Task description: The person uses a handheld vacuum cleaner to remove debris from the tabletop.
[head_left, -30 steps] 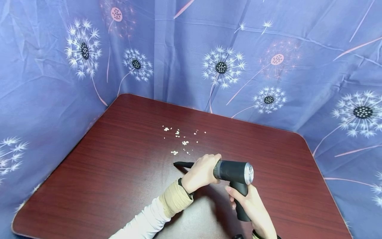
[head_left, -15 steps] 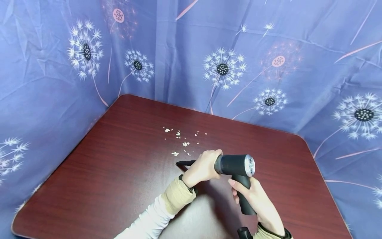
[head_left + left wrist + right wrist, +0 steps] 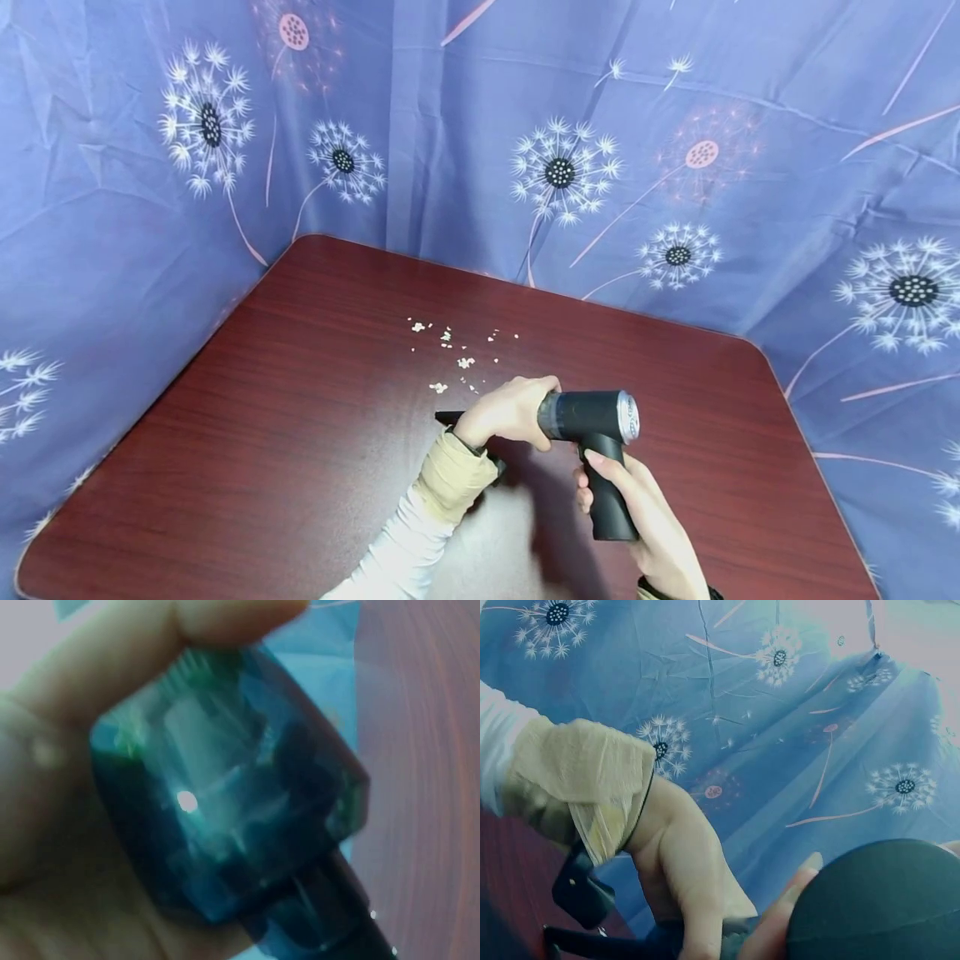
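Observation:
A black handheld vacuum cleaner (image 3: 588, 414) is held above the table in the head view, its silver end toward the right. My left hand (image 3: 510, 412) grips its translucent dust cup (image 3: 225, 787) from above, thumb and fingers around it. From beyond that hand a black nozzle (image 3: 448, 417) pokes out to the left, partly hidden. My right hand (image 3: 654, 515) is wrapped around the handle (image 3: 611, 504). Its rounded black base (image 3: 877, 907) fills the lower right of the right wrist view. White crumbs (image 3: 465, 363) lie scattered on the wood, just past the nozzle tip.
The reddish-brown table (image 3: 300, 400) has rounded corners. Blue cloth (image 3: 465, 167) printed with dandelions hangs behind it and along both sides. A black wrist camera (image 3: 583, 889) sits under the left cuff.
My left wrist has turned and dropped slightly, so its sleeve now covers more of the nozzle. Both hands keep hold of the vacuum cleaner, which rose slightly. The crumbs look unchanged.

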Demonstrator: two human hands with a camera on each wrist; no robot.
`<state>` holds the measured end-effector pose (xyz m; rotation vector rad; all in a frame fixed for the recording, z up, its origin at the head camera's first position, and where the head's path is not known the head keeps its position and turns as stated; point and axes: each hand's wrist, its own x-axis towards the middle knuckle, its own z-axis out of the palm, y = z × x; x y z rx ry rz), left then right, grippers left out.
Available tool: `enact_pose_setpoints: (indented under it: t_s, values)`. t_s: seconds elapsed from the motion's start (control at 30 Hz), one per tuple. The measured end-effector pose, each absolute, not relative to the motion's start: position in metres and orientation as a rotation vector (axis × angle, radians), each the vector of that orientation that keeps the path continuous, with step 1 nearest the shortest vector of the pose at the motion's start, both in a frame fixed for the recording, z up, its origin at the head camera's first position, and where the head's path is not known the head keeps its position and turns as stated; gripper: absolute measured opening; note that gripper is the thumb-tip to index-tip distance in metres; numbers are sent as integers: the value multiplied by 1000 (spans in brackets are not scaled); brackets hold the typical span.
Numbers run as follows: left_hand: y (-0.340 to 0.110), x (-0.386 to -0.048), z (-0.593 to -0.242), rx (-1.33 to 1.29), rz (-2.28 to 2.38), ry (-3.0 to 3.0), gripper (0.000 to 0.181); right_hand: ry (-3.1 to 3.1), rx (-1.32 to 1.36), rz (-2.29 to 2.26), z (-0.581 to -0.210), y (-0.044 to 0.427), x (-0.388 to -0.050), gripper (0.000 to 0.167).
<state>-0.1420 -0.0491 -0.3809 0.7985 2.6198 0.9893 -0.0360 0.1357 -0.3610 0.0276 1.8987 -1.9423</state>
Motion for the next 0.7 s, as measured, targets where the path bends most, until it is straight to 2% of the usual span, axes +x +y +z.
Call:
enact_pose_setpoints:
  t_s: [0.7]
  values:
    - [-28,-142,-401,1091,903,2839,49,1773,135,-2301,-380,126,-21,16]
